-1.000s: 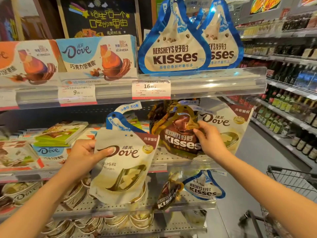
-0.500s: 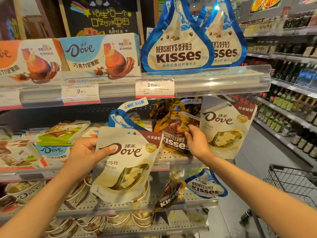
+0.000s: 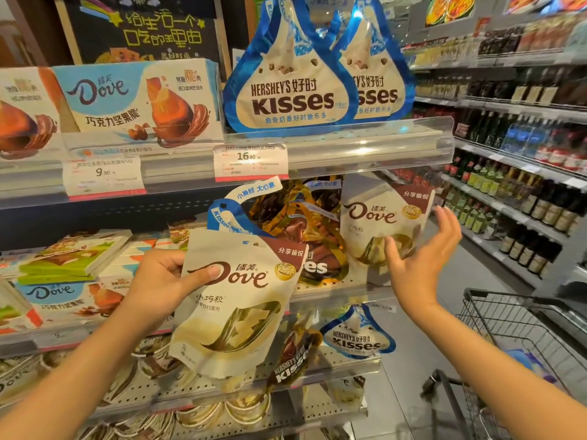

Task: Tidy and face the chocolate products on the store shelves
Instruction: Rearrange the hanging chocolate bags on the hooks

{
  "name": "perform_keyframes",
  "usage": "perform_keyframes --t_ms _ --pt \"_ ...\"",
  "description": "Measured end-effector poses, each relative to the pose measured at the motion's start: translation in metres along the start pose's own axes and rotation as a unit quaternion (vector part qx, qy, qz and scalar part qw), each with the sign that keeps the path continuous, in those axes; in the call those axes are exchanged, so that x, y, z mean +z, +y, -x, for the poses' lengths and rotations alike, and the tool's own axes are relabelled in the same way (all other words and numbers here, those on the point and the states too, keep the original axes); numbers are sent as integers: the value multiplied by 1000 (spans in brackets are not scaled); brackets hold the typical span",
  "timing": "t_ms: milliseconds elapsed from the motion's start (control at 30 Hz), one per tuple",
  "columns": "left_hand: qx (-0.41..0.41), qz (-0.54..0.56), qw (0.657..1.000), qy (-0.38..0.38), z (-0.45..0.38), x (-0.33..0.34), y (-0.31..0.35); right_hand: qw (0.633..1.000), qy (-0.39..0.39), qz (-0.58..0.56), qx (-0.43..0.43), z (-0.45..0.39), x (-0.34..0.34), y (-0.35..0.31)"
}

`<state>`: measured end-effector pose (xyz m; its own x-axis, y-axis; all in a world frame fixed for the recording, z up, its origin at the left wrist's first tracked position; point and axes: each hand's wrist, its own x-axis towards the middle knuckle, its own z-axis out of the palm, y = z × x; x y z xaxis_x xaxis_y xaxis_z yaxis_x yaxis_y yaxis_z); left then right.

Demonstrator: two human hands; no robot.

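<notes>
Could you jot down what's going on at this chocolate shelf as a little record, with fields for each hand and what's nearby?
Left hand: left hand holds a white Dove pouch in front of the shelves, thumb across its front.
Right hand: right hand open, fingers spread, by a second Dove pouch standing on the middle shelf.
Between the pouches: brown Kisses bag.
Top shelf: blue Kisses bags, Dove box.
Lower right: shopping cart.

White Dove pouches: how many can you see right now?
2. One Dove pouch is held in the left hand, in front of the middle shelf. The other stands at that shelf's right end, touched by the right hand. More may be hidden behind.
</notes>
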<state>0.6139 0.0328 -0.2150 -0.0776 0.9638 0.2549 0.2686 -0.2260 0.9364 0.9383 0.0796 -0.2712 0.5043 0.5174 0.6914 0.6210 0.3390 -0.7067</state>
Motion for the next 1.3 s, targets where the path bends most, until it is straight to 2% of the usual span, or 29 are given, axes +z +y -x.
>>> perform_keyframes --t_ms 67,167,233,333,467,633,767,900,1000,1133,1300 --pt "3 0 1000 -13 -2 6 1 997 -21 2 76 -8 -3 2" --pt "8 -21 999 -28 -5 13 1 965 -103 -130 204 -20 1 6" --pt "13 -24 999 -43 -5 17 2 944 -138 -173 243 -26 6 15" --pt "21 -12 998 -64 -5 23 5 935 -149 -171 273 -34 11 23" --pt "50 -1 994 -95 -2 28 2 941 -123 -168 268 -35 2 17" --pt "92 34 980 -176 3 32 2 971 -70 -142 177 -14 -41 -10" --pt "90 14 971 -223 4 46 -1 964 -145 -163 154 4 -69 -25" --pt "128 8 948 -291 8 67 1 913 -258 -252 193 14 -76 -26" --pt "147 -18 940 -308 12 81 5 871 -349 -279 204 17 -75 -24" --pt "134 -19 944 -301 14 101 11 843 -450 -231 184 13 -68 -10" --pt "98 10 960 -263 28 118 18 774 -499 -334 202 4 -64 1"
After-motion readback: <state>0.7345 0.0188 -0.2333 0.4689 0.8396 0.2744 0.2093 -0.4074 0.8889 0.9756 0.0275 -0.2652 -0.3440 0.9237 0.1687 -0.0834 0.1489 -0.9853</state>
